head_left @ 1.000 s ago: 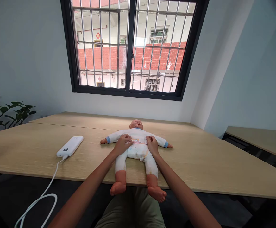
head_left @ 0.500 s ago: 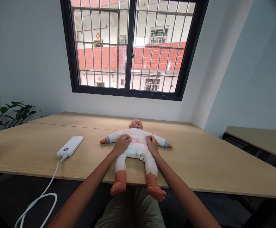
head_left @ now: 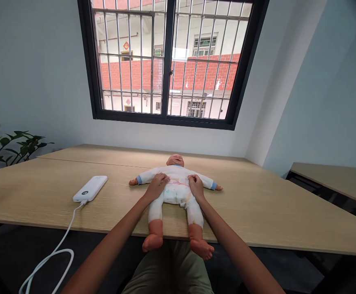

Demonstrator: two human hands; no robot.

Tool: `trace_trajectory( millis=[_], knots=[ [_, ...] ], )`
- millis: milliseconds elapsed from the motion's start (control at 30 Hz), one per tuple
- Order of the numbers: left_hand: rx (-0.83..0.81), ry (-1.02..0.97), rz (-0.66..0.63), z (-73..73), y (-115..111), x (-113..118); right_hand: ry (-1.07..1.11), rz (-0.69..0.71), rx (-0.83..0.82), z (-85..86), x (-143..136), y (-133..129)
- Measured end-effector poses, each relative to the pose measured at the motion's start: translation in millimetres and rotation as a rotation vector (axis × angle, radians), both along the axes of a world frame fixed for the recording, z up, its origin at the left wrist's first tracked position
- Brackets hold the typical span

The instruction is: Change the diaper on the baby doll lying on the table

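A baby doll [head_left: 178, 169] lies on its back on the table, head away from me, arms spread and feet past the front edge. It has a white outfit with blue cuffs and a white diaper [head_left: 174, 196] with coloured print around its hips. At the diaper's waist on the left side, my left hand [head_left: 157, 186] has its fingers closed on the edge. My right hand [head_left: 196, 187] pinches the waist edge on the opposite side. The fingers partly hide what exactly is between them.
The wooden table [head_left: 257, 208] spans the view. On its left lies a white power bank [head_left: 90, 188], its white cable [head_left: 67, 228] hanging over the front edge. A leafy plant [head_left: 15, 145] stands far left, and a barred window [head_left: 165, 65] is behind. Another table [head_left: 334, 179] stands right.
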State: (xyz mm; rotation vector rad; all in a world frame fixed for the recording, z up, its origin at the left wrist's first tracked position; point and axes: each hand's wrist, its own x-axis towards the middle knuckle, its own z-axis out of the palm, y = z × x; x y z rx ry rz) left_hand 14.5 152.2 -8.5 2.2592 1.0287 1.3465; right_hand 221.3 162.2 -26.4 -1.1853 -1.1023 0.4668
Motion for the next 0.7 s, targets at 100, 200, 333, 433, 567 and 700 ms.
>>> trace_trajectory(
  millis=[100, 200, 333, 433, 567, 700],
  knots=[
    [0.000, -0.006, -0.012, 0.5, -0.6, 0.0, 0.001, -0.003, 0.001, -0.4, -0.3, -0.1],
    [-0.008, -0.011, -0.018, 1.2, -3.1, -0.4, -0.001, -0.004, -0.020, 1.0, -0.3, -1.7],
    [-0.026, 0.009, -0.007, 4.4, -6.7, -0.7, -0.070, -0.016, 0.000, 15.4, -1.4, -11.5],
    [-0.035, 0.007, -0.004, 13.6, -13.3, 0.3, -0.215, 0.008, 0.152, 41.0, -9.8, -36.9],
    [-0.060, -0.185, -0.008, 40.2, -57.8, 3.0, -0.341, 0.271, 0.218, 82.0, -35.0, -113.2],
    [-0.201, -0.442, -0.126, 70.3, -154.3, 0.3, -0.345, 0.280, 0.282, 111.1, -60.8, -212.1]
  ],
)
